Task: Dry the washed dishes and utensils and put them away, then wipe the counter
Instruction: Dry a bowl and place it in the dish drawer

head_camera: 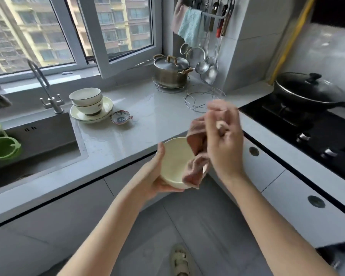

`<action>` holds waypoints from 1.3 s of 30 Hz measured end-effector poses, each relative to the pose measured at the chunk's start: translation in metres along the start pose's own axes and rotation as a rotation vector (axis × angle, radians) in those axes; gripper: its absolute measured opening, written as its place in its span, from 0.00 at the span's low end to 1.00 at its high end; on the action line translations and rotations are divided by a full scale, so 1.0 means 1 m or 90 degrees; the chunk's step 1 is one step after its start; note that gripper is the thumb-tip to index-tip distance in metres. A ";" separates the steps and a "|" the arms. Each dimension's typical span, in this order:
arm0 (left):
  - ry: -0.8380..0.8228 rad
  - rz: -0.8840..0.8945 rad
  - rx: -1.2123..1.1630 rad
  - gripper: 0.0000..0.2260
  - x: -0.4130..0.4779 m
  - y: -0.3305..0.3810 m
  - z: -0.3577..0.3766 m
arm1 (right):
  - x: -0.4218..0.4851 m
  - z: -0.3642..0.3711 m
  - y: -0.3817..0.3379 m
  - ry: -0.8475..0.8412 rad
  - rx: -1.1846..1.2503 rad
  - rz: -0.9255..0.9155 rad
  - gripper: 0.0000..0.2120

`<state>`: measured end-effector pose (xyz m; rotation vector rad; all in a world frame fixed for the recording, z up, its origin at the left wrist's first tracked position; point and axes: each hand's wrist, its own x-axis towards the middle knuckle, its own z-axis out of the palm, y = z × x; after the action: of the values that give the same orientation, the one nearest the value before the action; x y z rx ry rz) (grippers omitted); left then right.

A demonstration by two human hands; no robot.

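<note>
Our left hand (150,177) gripping a bowl (175,156), our right hand (224,138) pinching a pink cloth (194,173) over its three o'clock rim, stacked dishes (88,103) at ten o'clock

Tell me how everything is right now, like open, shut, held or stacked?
Cream round bowl: held up by the left hand, off the counter.
Pink cloth: draped into the bowl, gripped by the right hand.
Lidded steel pot: lid on.
Black wok: lid on, on the stove.
White-framed window: swung open.
Two white bowls: stacked on a cream plate.
</note>
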<state>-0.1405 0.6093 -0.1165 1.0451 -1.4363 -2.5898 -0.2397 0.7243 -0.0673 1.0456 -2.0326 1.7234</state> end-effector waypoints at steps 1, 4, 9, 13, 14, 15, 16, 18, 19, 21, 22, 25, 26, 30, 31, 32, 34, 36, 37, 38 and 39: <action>-0.025 -0.001 0.016 0.26 -0.007 -0.011 0.005 | -0.017 -0.003 0.001 -0.094 -0.214 -0.069 0.15; -0.048 0.029 0.060 0.27 -0.033 -0.036 0.021 | -0.076 -0.026 -0.006 -0.335 -0.467 -0.143 0.25; -0.040 0.081 0.206 0.23 -0.063 -0.063 0.059 | -0.117 -0.072 -0.031 -0.590 -0.352 0.133 0.24; -0.058 0.083 0.322 0.25 -0.069 -0.079 0.087 | -0.130 -0.122 -0.037 -0.645 -0.226 0.234 0.09; -0.078 0.062 0.357 0.25 -0.069 -0.085 0.097 | -0.136 -0.138 -0.036 -0.653 -0.218 0.253 0.09; -0.101 0.036 0.385 0.26 -0.068 -0.093 0.108 | -0.142 -0.155 -0.037 -0.651 -0.221 0.263 0.10; -0.122 0.011 0.395 0.25 -0.069 -0.103 0.121 | -0.147 -0.172 -0.040 -0.639 -0.237 0.247 0.11; -0.154 -0.019 0.399 0.23 -0.071 -0.126 0.151 | -0.157 -0.213 -0.046 -0.598 -0.292 0.199 0.11; -0.165 -0.023 0.405 0.23 -0.070 -0.138 0.166 | -0.162 -0.238 -0.050 -0.569 -0.296 0.200 0.10; -0.171 -0.027 0.389 0.22 -0.065 -0.163 0.200 | -0.176 -0.297 -0.055 -0.437 -0.182 0.289 0.07; -0.167 -0.038 0.362 0.20 -0.064 -0.175 0.219 | -0.186 -0.331 -0.053 -0.328 -0.123 0.332 0.04; -0.174 -0.078 0.288 0.17 -0.064 -0.216 0.288 | -0.219 -0.422 -0.029 0.035 -0.103 0.404 0.04; -0.187 -0.079 0.290 0.18 -0.067 -0.233 0.315 | -0.231 -0.447 -0.016 0.103 -0.073 0.452 0.06; -0.240 -0.048 0.363 0.20 -0.074 -0.306 0.420 | -0.275 -0.531 0.036 0.154 0.131 0.720 0.24; -0.242 -0.047 0.381 0.20 -0.074 -0.321 0.443 | -0.281 -0.553 0.045 0.160 0.169 0.761 0.27; -0.246 -0.048 0.397 0.21 -0.072 -0.336 0.464 | -0.286 -0.575 0.053 0.164 0.189 0.790 0.30; -0.277 -0.057 0.420 0.21 -0.070 -0.360 0.503 | -0.295 -0.618 0.067 0.159 0.207 0.835 0.30; -0.321 -0.105 0.420 0.20 -0.068 -0.381 0.536 | -0.304 -0.656 0.078 0.166 0.226 0.854 0.25; -0.347 -0.140 0.414 0.20 -0.066 -0.389 0.549 | -0.308 -0.671 0.082 0.180 0.228 0.857 0.25; -0.373 -0.180 0.417 0.20 -0.064 -0.400 0.564 | -0.316 -0.688 0.088 0.204 0.228 0.862 0.24; -0.396 -0.217 0.430 0.21 -0.063 -0.412 0.578 | -0.324 -0.704 0.092 0.231 0.222 0.869 0.25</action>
<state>-0.2836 1.3035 -0.1842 0.5176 -2.6129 -2.8745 -0.2412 1.4990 -0.1619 -0.8934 -2.3047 2.5663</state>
